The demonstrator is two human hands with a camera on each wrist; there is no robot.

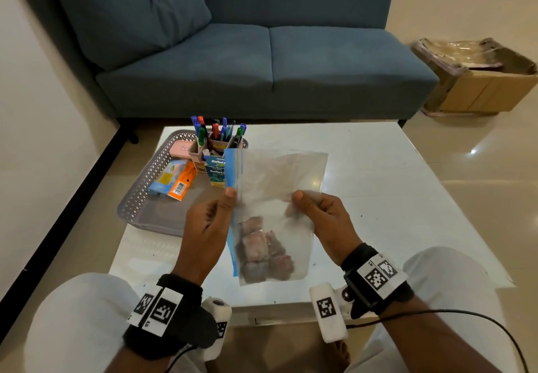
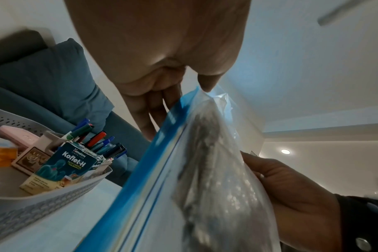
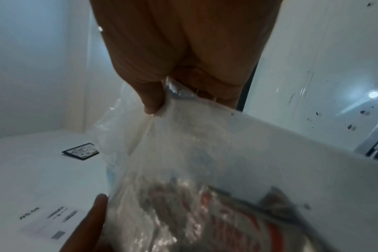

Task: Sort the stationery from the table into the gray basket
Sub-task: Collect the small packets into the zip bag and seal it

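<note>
A clear zip bag (image 1: 276, 198) with a blue seal strip hangs above the white table (image 1: 393, 192), several small red-and-grey packets (image 1: 263, 249) lying in its lower part. My left hand (image 1: 209, 227) pinches the bag's left edge by the blue strip (image 2: 162, 153). My right hand (image 1: 323, 221) pinches the plastic on the right side (image 3: 162, 105). The gray basket (image 1: 136, 206) stands at the table's left, holding a pen holder (image 1: 217, 136) full of markers, a pink case (image 1: 180, 149), blue and orange packs (image 1: 174, 182) and a Koflet box (image 1: 216, 170).
A blue sofa (image 1: 262, 61) stands behind the table. A cardboard box (image 1: 480, 78) sits on the floor at the right. My knees in white trousers are at the table's near edge. A cable runs from my right wrist.
</note>
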